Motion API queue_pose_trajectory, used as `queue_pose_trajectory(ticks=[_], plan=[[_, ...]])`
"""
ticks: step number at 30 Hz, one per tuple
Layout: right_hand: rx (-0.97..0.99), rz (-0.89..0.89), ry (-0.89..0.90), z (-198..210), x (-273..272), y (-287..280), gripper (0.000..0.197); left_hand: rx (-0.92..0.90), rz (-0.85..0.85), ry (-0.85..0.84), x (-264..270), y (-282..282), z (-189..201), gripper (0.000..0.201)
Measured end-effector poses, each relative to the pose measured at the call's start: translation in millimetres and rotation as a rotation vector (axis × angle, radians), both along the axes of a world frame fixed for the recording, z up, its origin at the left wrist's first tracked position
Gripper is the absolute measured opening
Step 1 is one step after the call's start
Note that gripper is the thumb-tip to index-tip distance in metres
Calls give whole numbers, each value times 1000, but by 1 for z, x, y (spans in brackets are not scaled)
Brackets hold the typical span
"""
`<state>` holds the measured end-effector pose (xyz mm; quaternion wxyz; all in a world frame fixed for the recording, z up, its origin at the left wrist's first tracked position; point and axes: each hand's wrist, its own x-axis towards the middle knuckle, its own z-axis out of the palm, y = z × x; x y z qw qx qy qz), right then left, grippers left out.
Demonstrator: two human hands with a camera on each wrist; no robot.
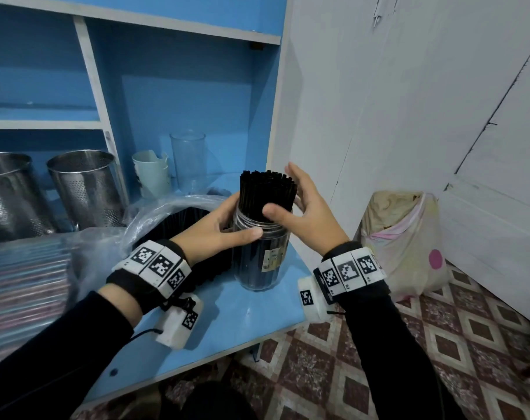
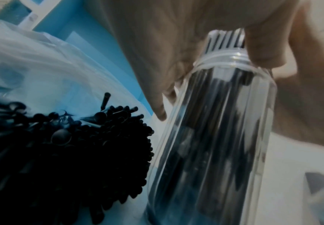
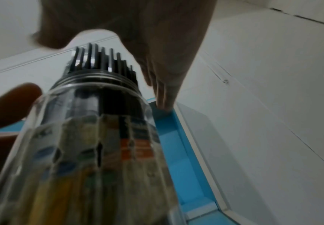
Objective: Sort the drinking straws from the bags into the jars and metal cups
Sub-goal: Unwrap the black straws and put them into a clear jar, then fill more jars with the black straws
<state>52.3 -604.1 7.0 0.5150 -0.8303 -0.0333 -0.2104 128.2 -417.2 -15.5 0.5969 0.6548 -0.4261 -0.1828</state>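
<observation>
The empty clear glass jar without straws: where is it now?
In the head view, the empty clear glass jar stands at the back of the blue shelf, right of the pale plastic cups.

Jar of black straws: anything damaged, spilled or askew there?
The jar stands upright, black straws bundled inside. Only its paper label looks torn and ragged. Nothing spilled.
</observation>
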Motion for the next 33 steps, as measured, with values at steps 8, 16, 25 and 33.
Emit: queue_pose_trajectory(ticks=[8, 16, 25, 33], plan=[[-136, 34, 156, -8, 2, -1, 90, -45, 153, 43, 3, 12, 7, 62], [-96, -187, -190, 80, 59, 4, 91, -272, 845, -264, 50, 56, 38, 35], [-13, -352, -122, 82, 211, 7, 88, 185, 1303, -157, 131, 139, 43, 101], [-125, -442, 138, 32, 296, -1, 67, 347, 1265, -36, 163, 147, 30, 122]])
